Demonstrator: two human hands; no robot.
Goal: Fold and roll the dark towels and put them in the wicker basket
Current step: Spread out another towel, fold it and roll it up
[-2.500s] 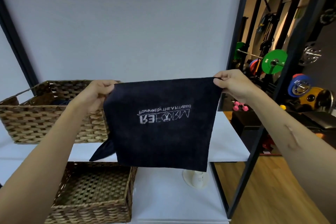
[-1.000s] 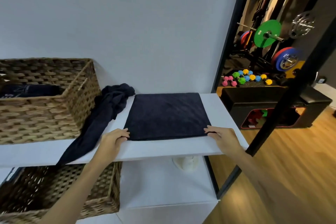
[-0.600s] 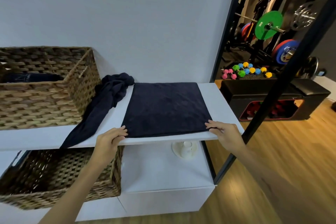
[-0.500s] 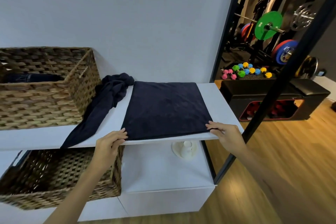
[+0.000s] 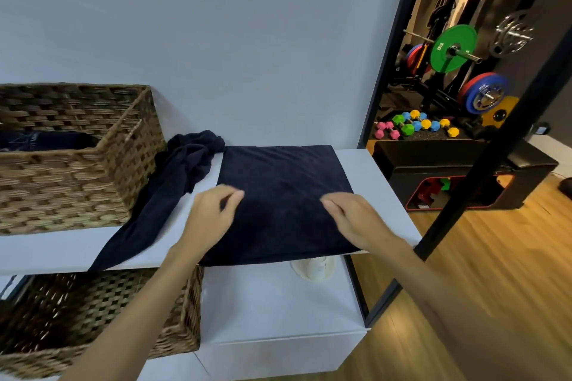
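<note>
The main risk is at the front edge: the folded towel (image 5: 284, 195) already hangs a little over the edge of the shelf (image 5: 380, 182) at 6 o'clock. If the roll starts with a pull toward the person, I think the cloth can slide off and fall to the lower level. A second risk is an uneven roll. The two hands work apart, so one side can go faster and the roll becomes a cone and opens in the basket (image 5: 77, 158). The loose towel (image 5: 173, 189) lies just beside, at 9 o'clock, and may be caught in.

The left hand (image 5: 210, 216) lies on the left part of the towel, fingers curled and blurred; I cannot tell if this grip pinches the cloth. The right hand (image 5: 356, 219) rests on the right part, fingers bent down onto the fabric, and I cannot tell its hold either.

The towel is dark navy, flat, nearly square, with soft small wrinkles. It lies on the shelf, well to the right of the basket, which holds one dark roll already.
</note>
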